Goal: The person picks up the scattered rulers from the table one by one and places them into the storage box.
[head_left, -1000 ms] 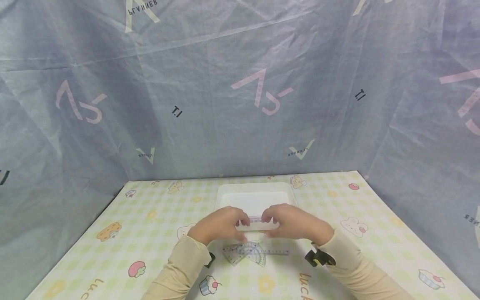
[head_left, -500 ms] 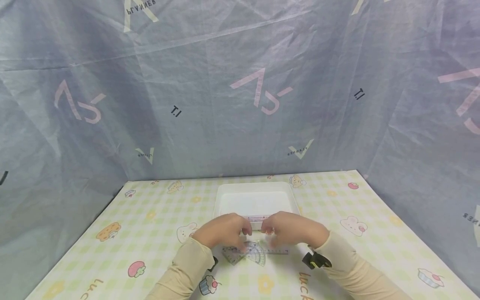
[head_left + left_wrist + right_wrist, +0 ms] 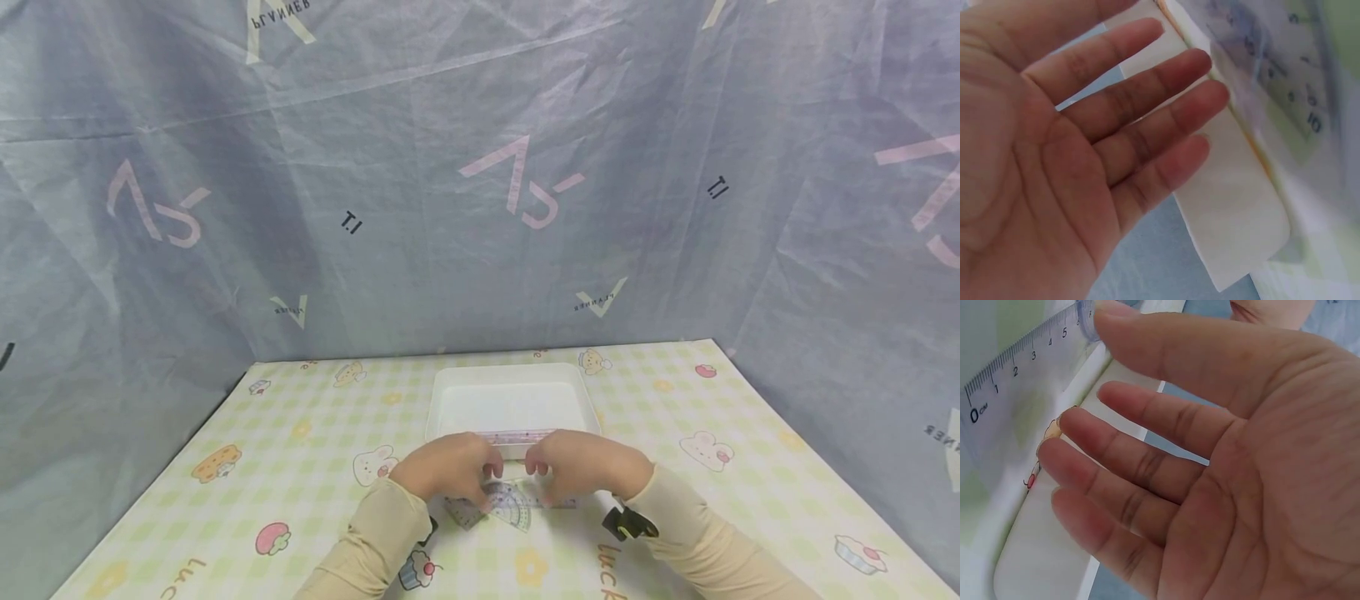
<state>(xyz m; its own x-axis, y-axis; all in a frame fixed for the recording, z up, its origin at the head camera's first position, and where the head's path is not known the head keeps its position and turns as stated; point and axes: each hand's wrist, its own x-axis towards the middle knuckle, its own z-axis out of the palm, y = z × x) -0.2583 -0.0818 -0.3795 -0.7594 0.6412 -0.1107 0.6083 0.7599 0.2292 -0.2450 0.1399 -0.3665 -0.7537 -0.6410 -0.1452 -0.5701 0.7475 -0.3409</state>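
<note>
In the head view, a white rectangular tray (image 3: 513, 402) stands on the table, with a clear straight ruler (image 3: 516, 437) lying inside along its near wall. Between the tray and the person lie a transparent set square (image 3: 467, 512), a protractor (image 3: 513, 507) and another clear ruler (image 3: 567, 502), overlapping. My left hand (image 3: 453, 465) hovers over the set square side, its fingers loosely spread in the left wrist view. Mirroring it, my right hand (image 3: 591, 461) is above the ruler side, fingers relaxed in the right wrist view. Neither palm holds anything. Whether the thumbs touch the measuring tools cannot be told.
A green-and-white checked cloth (image 3: 300, 517) with cartoon prints covers the table. Grey-blue curtains (image 3: 480, 250) close off the back and both sides. A dark wrist strap (image 3: 630, 522) shows at the right cuff.
Both hands have left the tray's near wall, where their fingers reached over the rim, and drawn back toward the person above the measuring tools. The tray looks nearly unmoved.
</note>
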